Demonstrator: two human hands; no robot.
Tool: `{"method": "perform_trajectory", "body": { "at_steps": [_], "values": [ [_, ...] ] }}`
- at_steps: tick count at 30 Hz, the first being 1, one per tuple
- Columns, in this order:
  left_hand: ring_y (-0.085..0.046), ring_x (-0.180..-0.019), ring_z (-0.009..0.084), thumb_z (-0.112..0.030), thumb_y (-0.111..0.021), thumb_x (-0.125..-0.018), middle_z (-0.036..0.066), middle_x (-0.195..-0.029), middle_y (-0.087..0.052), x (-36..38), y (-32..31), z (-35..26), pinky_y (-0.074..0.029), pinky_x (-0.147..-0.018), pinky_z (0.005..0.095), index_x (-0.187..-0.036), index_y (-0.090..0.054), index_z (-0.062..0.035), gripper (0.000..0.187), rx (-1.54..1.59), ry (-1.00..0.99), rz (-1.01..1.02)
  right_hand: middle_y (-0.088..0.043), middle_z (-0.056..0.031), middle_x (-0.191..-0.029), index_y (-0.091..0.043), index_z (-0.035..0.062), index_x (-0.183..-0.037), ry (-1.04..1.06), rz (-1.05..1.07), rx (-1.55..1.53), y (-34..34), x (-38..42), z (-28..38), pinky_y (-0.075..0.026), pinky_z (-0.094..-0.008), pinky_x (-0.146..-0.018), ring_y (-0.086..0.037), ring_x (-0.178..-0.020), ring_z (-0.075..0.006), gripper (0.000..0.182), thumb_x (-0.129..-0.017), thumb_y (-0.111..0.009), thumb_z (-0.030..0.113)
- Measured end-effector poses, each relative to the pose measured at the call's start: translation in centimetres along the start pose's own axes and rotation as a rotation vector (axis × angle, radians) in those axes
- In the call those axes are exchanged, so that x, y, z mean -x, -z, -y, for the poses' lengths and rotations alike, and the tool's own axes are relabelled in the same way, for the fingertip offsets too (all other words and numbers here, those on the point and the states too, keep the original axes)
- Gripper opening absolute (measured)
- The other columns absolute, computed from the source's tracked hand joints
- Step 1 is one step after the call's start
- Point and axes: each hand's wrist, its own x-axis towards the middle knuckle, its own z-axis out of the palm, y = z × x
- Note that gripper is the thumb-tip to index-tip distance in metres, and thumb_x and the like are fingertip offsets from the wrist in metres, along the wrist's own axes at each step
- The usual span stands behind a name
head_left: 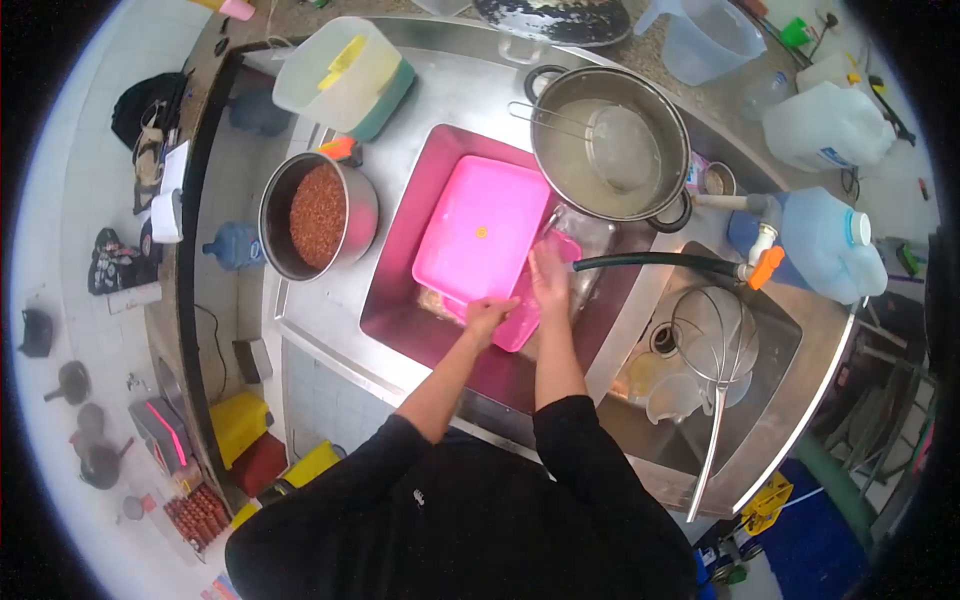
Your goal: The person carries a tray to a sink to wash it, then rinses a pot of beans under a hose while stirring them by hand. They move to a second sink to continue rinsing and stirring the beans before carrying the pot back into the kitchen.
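Note:
A pink tray (482, 228) with a small yellow mark lies tilted in the left sink basin (400, 325). My left hand (488, 318) is closed on its lower edge. Beneath it shows another pink tray (520, 322), partly hidden. My right hand (548, 272) is beside the tray's right edge, under the mouth of a dark green hose (660, 259), its fingers stretched out and somewhat blurred. Water appears to run near this hand.
A pot of reddish-brown grains (316, 218) stands left of the basin. A large pot with a strainer (622, 150) sits at the back right. The right basin holds a whisk (718, 400) and bowls. A blue jug (815, 240) stands by the tap.

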Motion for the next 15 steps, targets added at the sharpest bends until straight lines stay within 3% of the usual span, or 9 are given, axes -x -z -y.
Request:
{"method": "perform_trajectory", "body": {
  "at_steps": [1,3,6,7,8,9,11,13,15],
  "values": [
    [-0.059,-0.067,0.011,-0.018,-0.074,-0.085,0.005,-0.082,-0.066,-0.1,-1.6,-0.5,-0.047,-0.056,0.0246,-0.089,-0.068,0.0043,0.023,0.025,0.009,0.003,-0.058,-0.0177,-0.122,-0.05,0.001,-0.132,-0.014,0.005,0.012,2.9,-2.6,0.1,-0.053,-0.0396,-0.085,-0.06,-0.105,-0.026,0.037,-0.097,-0.046,0.016],
    [-0.054,-0.063,0.0099,-0.018,-0.072,-0.087,0.003,-0.079,-0.065,-0.6,-4.8,-1.6,-0.044,-0.055,0.0228,-0.083,-0.068,0.0012,0.02,0.313,0.031,0.08,-0.062,-0.013,-0.115,-0.058,0.0053,-0.119,-0.17,0.916,-0.303,8.7,-8.0,0.2,-0.052,-0.0351,-0.085,-0.061,-0.102,-0.0242,0.029,-0.093,-0.048,0.011],
    [-0.061,-0.076,0.0156,-0.025,-0.062,-0.094,0.007,-0.089,-0.066,-2.7,-6.0,-3.1,-0.051,-0.067,0.0272,-0.091,-0.066,0.0011,0.027,0.153,-0.068,0.025,-0.06,-0.0115,-0.122,-0.054,0.0007,-0.121,-0.384,0.62,-0.782,3.6,-2.1,3.1,-0.05,-0.0381,-0.09,-0.058,-0.109,-0.0274,0.031,-0.094,-0.044,0.014],
    [-0.062,-0.082,0.0186,-0.028,-0.054,-0.098,0.01,-0.096,-0.065,-2.9,-6.1,-4.0,-0.052,-0.073,0.0309,-0.099,-0.063,0.0009,0.03,0.256,0.077,0.064,-0.059,-0.0108,-0.126,-0.052,-0.0006,-0.122,-0.438,0.503,-0.869,1.5,1.1,4.0,-0.047,-0.0409,-0.096,-0.056,-0.114,-0.028,0.033,-0.094,-0.043,0.015],
    [-0.063,-0.087,0.0216,-0.03,-0.047,-0.101,0.012,-0.103,-0.064,-2.7,-5.8,-4.9,-0.053,-0.079,0.0346,-0.106,-0.06,0.0007,0.034,0.361,0.221,0.11,-0.055,-0.0106,-0.132,-0.051,0.0011,-0.124,-0.251,0.341,-0.673,0.4,2.9,4.1,-0.04,-0.043,-0.102,-0.051,-0.122,-0.0279,0.035,-0.095,-0.043,0.018],
    [-0.063,-0.087,0.0216,-0.03,-0.047,-0.101,0.012,-0.103,-0.064,-2.0,-4.7,-6.0,-0.053,-0.079,0.0346,-0.106,-0.06,0.0007,0.034,0.377,0.205,0.091,-0.052,-0.0104,-0.137,-0.05,0.0028,-0.127,-0.062,0.189,-0.472,-0.5,4.1,4.2,-0.033,-0.0451,-0.108,-0.046,-0.129,-0.0279,0.037,-0.096,-0.042,0.02],
    [-0.062,-0.094,0.0257,-0.034,-0.039,-0.102,0.015,-0.108,-0.061,1.5,-1.4,-8.4,-0.051,-0.085,0.0408,-0.116,-0.053,-0.0021,0.037,0.449,-0.082,0.244,-0.049,-0.0099,-0.141,-0.049,0.0049,-0.13,-0.063,0.092,-0.241,-2.5,7.0,5.1,-0.027,-0.0453,-0.111,-0.041,-0.133,-0.0271,0.04,-0.095,-0.043,0.024],
    [-0.062,-0.093,0.0269,-0.037,-0.04,-0.101,0.014,-0.102,-0.062,6.3,4.3,-11.1,-0.051,-0.084,0.042,-0.114,-0.053,-0.0021,0.04,0.505,-0.155,-0.016,-0.046,-0.0094,-0.144,-0.049,0.007,-0.132,-0.043,-0.011,-0.019,-2.8,7.8,5.0,-0.02,-0.0455,-0.114,-0.036,-0.137,-0.0264,0.043,-0.095,-0.044,0.028],
    [-0.06,-0.098,0.0315,-0.05,-0.038,-0.099,0.02,-0.108,-0.058,5.7,13.5,-8.2,-0.052,-0.087,0.0482,-0.116,-0.047,-0.0016,0.053,0.555,-0.392,-0.273,-0.046,-0.008,-0.144,-0.05,0.0097,-0.132,0.014,-0.316,0.289,-1.9,7.7,4.6,-0.029,-0.0442,-0.108,-0.042,-0.132,-0.0247,0.045,-0.094,-0.045,0.033]
  ]
}}
